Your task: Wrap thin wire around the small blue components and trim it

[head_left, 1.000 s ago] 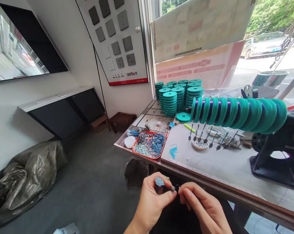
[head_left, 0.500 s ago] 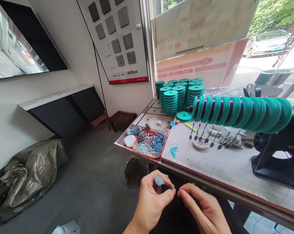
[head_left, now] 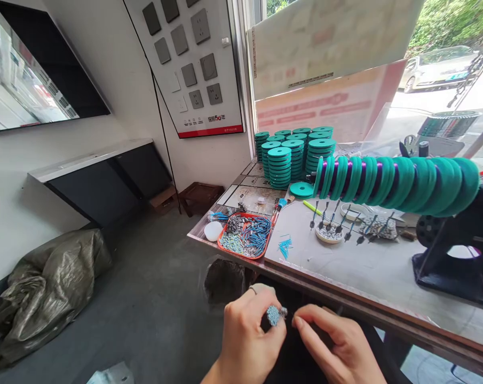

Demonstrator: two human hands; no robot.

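Note:
My left hand (head_left: 247, 338) is closed around a light-blue bundle (head_left: 272, 316) of thin pieces, seen end-on. A small grey piece (head_left: 283, 312) sticks out at its fingertips, beside the bundle; its kind is unclear. My right hand (head_left: 335, 338) is close by on the right, thumb and forefinger pinched together. Whatever is between those fingers, if anything, is too small to make out. Both hands are in front of the table's edge. Thin blue sticks (head_left: 284, 247) lie on the table beyond them.
An orange tray (head_left: 261, 254) of mixed beads and small parts stands at the table's left corner. Green discs (head_left: 279, 169) are stacked behind. On the right, a black machine (head_left: 461, 229) carries a row of green rings (head_left: 405, 184), with beaded strings hanging over a bowl (head_left: 328, 241).
My left hand has turned and sunk slightly, bringing the blue bundle lower and right, nearer the small grey piece. My right hand remains pinched in nearly the same place.

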